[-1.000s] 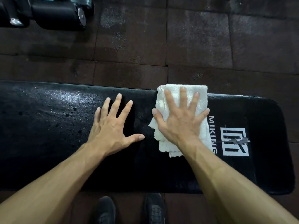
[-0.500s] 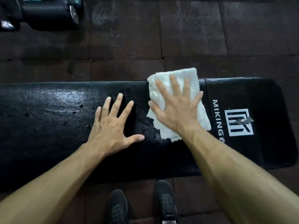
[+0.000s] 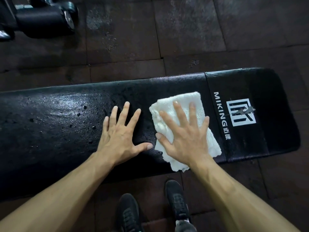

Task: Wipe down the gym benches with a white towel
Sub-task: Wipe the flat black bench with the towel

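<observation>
A long black padded gym bench (image 3: 50, 131) runs across the view, wet with droplets on its left half and printed with a white MIKING logo (image 3: 240, 113) near its right end. A folded white towel (image 3: 189, 101) lies on the pad just left of the logo. My right hand (image 3: 185, 138) presses flat on the towel with straight, spread fingers. My left hand (image 3: 120, 136) rests flat on the bare pad beside it, fingers spread, thumb tip almost touching the towel's left edge.
Dark rubber floor tiles (image 3: 184, 30) surround the bench. Black gym equipment with a padded roller (image 3: 45, 19) stands at the top left. My two black shoes (image 3: 177, 205) stand on the floor just in front of the bench's near edge.
My right hand has slid the towel from the bench's far edge toward me, to the near edge. My left hand has stayed in place on the pad.
</observation>
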{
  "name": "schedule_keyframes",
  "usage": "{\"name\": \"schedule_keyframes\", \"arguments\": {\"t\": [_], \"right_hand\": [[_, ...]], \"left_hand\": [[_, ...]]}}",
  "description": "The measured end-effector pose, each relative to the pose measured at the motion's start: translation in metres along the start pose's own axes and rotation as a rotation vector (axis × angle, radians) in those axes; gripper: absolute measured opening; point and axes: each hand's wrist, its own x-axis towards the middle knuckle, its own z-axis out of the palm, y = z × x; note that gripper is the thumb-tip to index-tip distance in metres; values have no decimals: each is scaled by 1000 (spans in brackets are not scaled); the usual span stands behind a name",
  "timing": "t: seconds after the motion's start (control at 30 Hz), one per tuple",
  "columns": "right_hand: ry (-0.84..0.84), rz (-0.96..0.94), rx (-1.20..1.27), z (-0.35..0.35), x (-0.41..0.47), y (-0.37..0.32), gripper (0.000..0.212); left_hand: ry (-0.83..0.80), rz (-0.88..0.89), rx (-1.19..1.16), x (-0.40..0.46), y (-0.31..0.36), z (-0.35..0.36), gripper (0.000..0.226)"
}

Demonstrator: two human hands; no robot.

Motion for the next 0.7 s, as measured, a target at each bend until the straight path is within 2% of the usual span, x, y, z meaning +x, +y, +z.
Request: {"name": "schedule_keyframes", "arguments": {"t": [0.2,0.47,0.7], "right_hand": [[-27,101,32,3,-41,-2,72],[-9,241,78,10,-84,-40,72],[-25,235,64,10,-74,-47,74]], "left_hand": [[-13,44,18,0,-9,0,118],[65,59,0,-9,-18,13,114],[114,59,49,-27,-27,26,109]]}}
